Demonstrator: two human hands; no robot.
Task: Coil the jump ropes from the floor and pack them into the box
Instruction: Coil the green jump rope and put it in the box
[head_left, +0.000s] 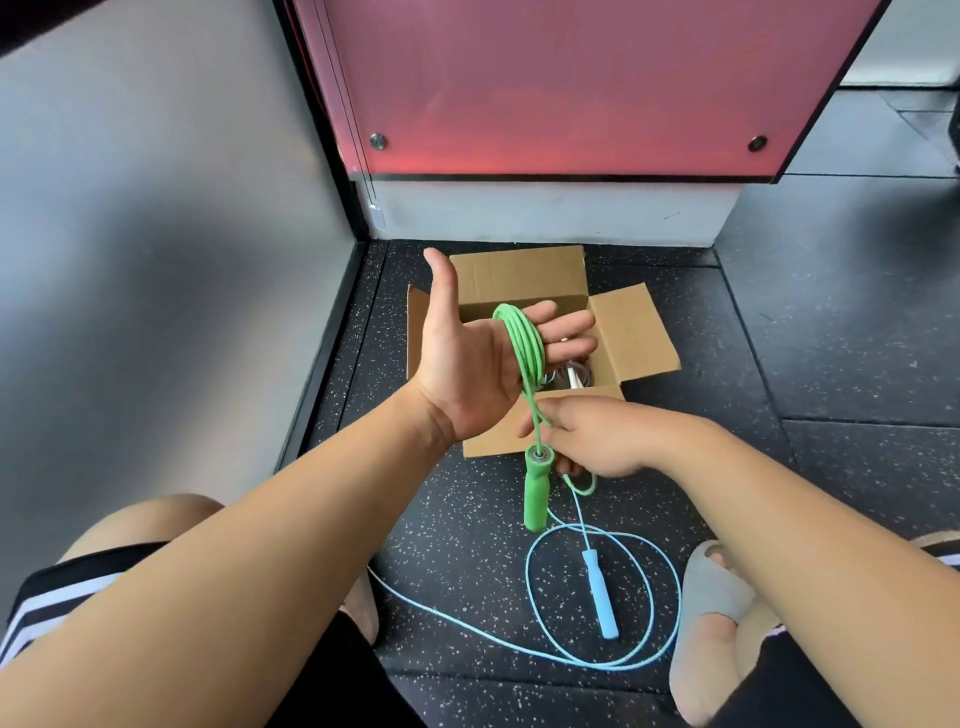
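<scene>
Above the cardboard box (634, 332), the left hand (467, 364), grip spread, is carrying the green jump rope (525, 343) coiled; the right hand (597, 439) is pinching its cord, fingertips hidden. Box contents are showing only partly.

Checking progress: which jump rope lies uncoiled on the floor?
The light blue rope, sprawled in loose loops; the green rope is wound round the left hand.

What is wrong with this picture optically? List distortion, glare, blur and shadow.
Head view: the wide angle splays the edges of the red panel; a bright glow washes its lower strip; the left hand and green rope are sharp; the inside of the box lies in shadow, its contents hard to read.
</scene>
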